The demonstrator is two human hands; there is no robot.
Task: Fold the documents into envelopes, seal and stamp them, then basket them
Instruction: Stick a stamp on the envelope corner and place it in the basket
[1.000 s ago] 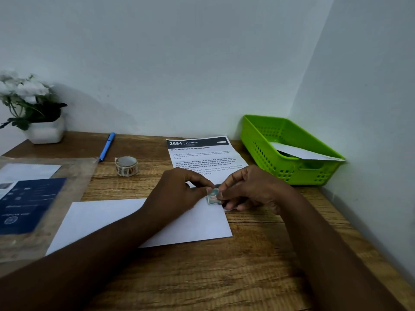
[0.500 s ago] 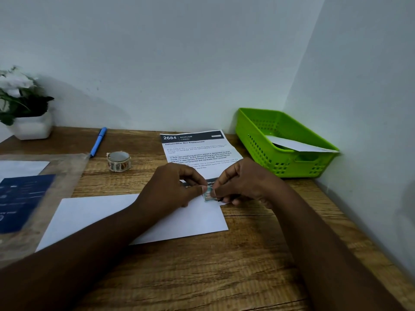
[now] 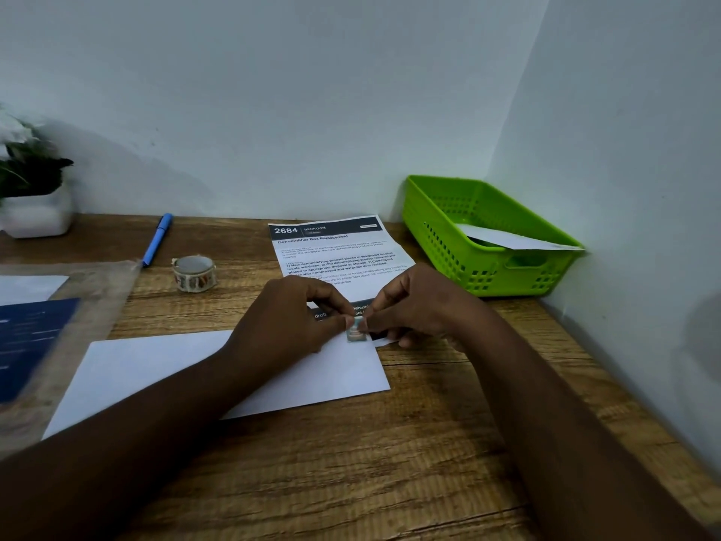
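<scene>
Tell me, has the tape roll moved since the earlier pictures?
No. The tape roll lies, as before, just right of the blue pen; only the camera shifted.

Envelope (image 3: pixel 164 369) lies before document (image 3: pixel 339 255); basket (image 3: pixel 487 244) right (tape roll (image 3: pixel 194 273) left).

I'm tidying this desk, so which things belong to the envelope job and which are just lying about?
In use: stamp, white envelope, printed document, stamp roll, green basket, both hands.

Lying about: blue pen, potted plant, plastic sleeve.
</scene>
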